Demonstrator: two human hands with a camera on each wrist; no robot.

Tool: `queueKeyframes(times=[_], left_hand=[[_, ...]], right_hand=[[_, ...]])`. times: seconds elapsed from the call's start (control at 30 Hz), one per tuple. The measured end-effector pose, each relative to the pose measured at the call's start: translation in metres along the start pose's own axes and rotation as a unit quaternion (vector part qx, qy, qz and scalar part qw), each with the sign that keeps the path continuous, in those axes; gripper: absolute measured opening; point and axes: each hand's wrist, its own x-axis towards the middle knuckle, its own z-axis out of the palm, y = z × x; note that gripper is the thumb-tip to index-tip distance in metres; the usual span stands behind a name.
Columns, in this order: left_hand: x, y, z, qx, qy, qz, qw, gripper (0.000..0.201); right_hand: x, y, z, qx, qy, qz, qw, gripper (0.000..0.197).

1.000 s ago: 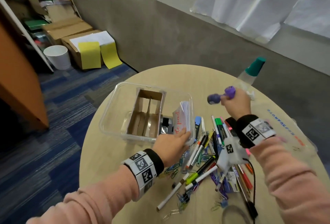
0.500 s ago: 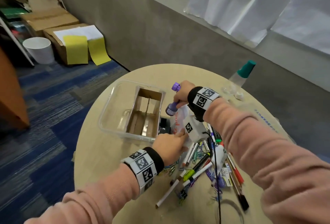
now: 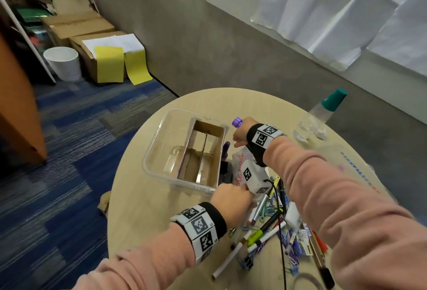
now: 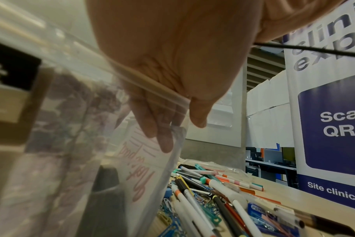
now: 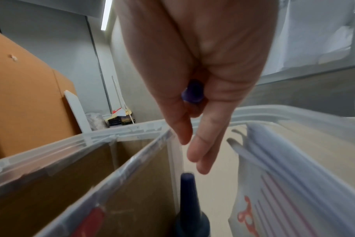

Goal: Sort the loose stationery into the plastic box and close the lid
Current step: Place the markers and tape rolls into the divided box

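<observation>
Plastic box (image 3: 161, 151) near table edge, left hand (image 3: 231, 199) gripping rim, lid off

Box, 9 o'clock bay: left part of the plastic box (image 3: 159, 151) open from above, floor bare.
Box, middle: cardboard divider (image 3: 203, 153) stands upright, splits the interior into narrow slots.
Box, 3 o'clock strip: tight; purple glue bottle (image 5: 189, 213) upright, notepad (image 3: 239, 169) leaning on the wall, right hand (image 3: 241, 136) above it.
Box, 5 o'clock corner: left hand (image 3: 232, 199) grips the rim there.
Table, 5 o'clock: pile of pens and clips (image 3: 272, 232) blocks a flat approach.
Table, 1 o'clock: spray bottle (image 3: 328, 104) near the edge.
Table, 7 o'clock: bare tabletop (image 3: 143, 208).
</observation>
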Motion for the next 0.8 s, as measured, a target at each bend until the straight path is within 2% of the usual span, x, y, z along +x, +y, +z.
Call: queueKeyframes(times=[0.1,0.23,0.33,0.47,0.7,0.8], left_hand=[[0.0,0.0,0.001,-0.003,0.003,-0.001,1.0,0.035],[-0.001,-0.002,0.004,-0.015,0.001,0.008,1.0,0.051],[-0.001,-0.003,0.004,-0.018,-0.001,0.009,1.0,0.05],[0.0,-0.003,0.003,-0.019,0.0,0.006,1.0,0.05],[-0.001,-0.002,0.004,-0.013,0.002,0.006,1.0,0.051],[-0.001,-0.002,0.004,-0.011,0.001,0.004,1.0,0.051]], right_hand=[[-0.004,0.001,-0.008,0.036,-0.044,-0.001,0.998,0.04],[-0.013,0.004,-0.013,-0.055,-0.08,0.002,0.995,0.051],[-0.017,0.005,-0.014,-0.132,-0.128,-0.006,0.983,0.036],[-0.011,0.006,-0.012,-0.304,-0.078,-0.083,0.946,0.035],[-0.004,0.01,-0.012,-0.343,-0.056,-0.098,0.932,0.036],[-0.005,0.009,-0.012,-0.347,-0.056,-0.098,0.931,0.027]])
